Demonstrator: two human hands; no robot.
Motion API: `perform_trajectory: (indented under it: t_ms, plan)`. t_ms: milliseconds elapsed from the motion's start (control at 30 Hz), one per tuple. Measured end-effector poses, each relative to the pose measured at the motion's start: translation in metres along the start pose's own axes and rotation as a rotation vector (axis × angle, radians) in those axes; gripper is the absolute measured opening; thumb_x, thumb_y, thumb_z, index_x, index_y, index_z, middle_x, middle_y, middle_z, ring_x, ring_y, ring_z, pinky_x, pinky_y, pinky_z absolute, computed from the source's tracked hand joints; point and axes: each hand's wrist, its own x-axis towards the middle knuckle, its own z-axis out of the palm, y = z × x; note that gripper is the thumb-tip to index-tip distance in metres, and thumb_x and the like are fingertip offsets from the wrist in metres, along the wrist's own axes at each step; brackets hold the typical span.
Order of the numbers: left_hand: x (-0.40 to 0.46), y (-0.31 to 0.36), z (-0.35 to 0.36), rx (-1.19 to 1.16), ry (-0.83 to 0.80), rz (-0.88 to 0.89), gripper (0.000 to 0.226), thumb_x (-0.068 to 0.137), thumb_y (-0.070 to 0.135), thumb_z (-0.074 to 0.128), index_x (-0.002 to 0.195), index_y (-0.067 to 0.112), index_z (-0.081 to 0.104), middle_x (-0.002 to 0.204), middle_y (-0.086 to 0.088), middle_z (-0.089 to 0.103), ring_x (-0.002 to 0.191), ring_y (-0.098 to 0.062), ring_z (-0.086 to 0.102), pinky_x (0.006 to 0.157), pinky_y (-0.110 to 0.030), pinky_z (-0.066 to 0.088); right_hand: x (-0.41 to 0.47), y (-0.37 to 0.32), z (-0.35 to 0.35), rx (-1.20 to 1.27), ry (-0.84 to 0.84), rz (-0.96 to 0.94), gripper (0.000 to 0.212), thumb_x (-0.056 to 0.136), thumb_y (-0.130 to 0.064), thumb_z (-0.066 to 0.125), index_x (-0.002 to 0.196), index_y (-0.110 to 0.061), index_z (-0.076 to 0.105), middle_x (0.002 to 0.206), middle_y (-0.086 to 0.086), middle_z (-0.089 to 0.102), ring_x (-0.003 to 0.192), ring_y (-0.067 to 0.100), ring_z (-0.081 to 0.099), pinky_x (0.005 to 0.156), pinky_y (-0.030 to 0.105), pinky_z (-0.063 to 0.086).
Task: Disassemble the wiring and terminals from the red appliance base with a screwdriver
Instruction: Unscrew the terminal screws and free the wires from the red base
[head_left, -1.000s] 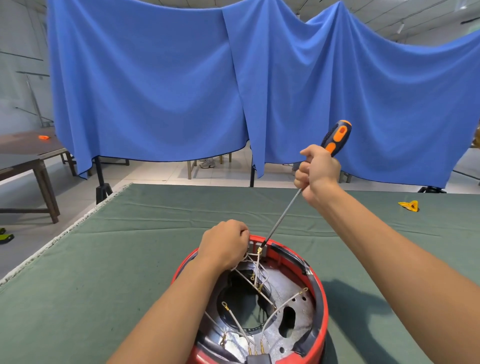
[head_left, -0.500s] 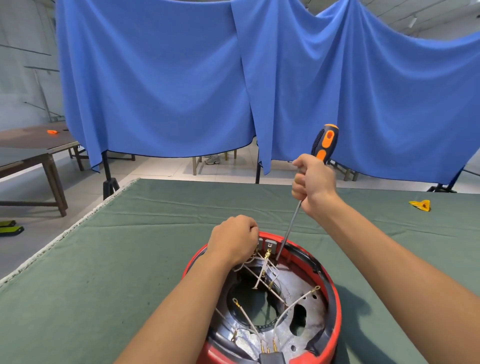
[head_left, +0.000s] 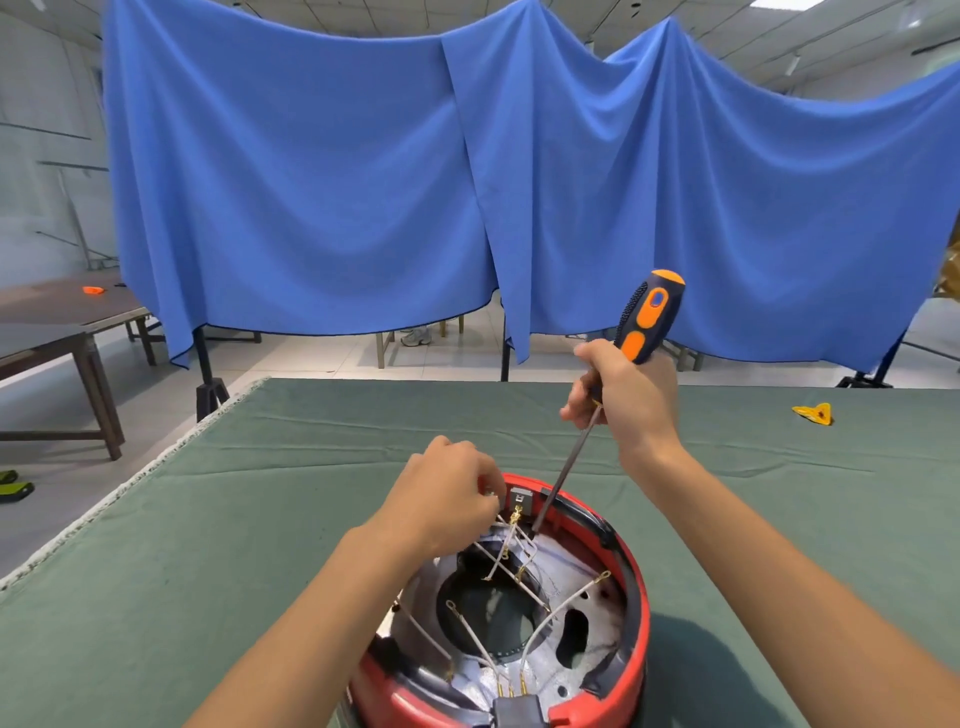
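While right hand (head_left: 626, 395) grips screwdriver (head_left: 613, 384), its tip meets red base (head_left: 631, 613) rim.

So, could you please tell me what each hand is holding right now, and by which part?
The right hand grips the screwdriver by the lower part of its handle. The left hand is curled at the wires by the red base's far rim; its exact grip cannot be told.
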Motion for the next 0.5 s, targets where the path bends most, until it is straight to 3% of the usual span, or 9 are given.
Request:
perform_trajectory:
  t_ms: [100, 267, 367, 500]
  plan:
    - [-0.012, 0.000, 0.008, 0.097, 0.042, 0.046, 0.023, 0.085, 0.021, 0.052, 0.099, 0.029, 0.069, 0.122, 0.011, 0.054, 0.115, -0.015, 0.039, 0.095, -0.030, 0.033, -0.002, 0.000, -0.014, -0.121, 0.044, -0.107, 0.028, 0.080, -0.022, 0.058, 0.054, -0.012, 0.062, 0.054, 0.005, 0.065, 0.049, 0.022, 0.065, 0.042, 0.019, 0.042]
    - [-0.019, -0.003, 0.019, 0.206, 0.060, 0.076, 0.017, 0.091, 0.033, 0.055, 0.101, 0.032, 0.069, 0.139, 0.012, 0.040, 0.124, -0.014, 0.032, 0.097, -0.029, 0.027, -0.005, 0.004, -0.031, -0.098, 0.126, -0.219, 0.032, 0.072, -0.033, 0.053, 0.062, -0.004, 0.062, 0.053, 0.008, 0.059, 0.049, 0.013, 0.052, 0.050, 0.029, 0.042]
    - [-0.018, -0.001, 0.019, 0.221, 0.076, 0.072, 0.015, 0.090, 0.033, 0.058, 0.098, 0.031, 0.071, 0.138, 0.012, 0.042, 0.124, -0.013, 0.033, 0.096, -0.028, 0.027, -0.007, 0.009, -0.035, -0.069, 0.195, -0.249, 0.041, 0.075, -0.038, 0.052, 0.058, -0.001, 0.057, 0.044, -0.006, 0.048, 0.046, 0.009, 0.045, 0.052, 0.029, 0.037]
    - [-0.019, -0.001, 0.018, 0.165, 0.179, 0.100, 0.013, 0.090, 0.030, 0.060, 0.092, 0.027, 0.072, 0.129, 0.013, 0.050, 0.119, -0.011, 0.037, 0.093, -0.027, 0.030, -0.011, 0.014, -0.039, 0.088, 0.320, -0.246, 0.041, 0.080, -0.031, 0.052, 0.049, -0.004, 0.048, 0.040, -0.007, 0.046, 0.041, 0.007, 0.041, 0.047, 0.017, 0.036]
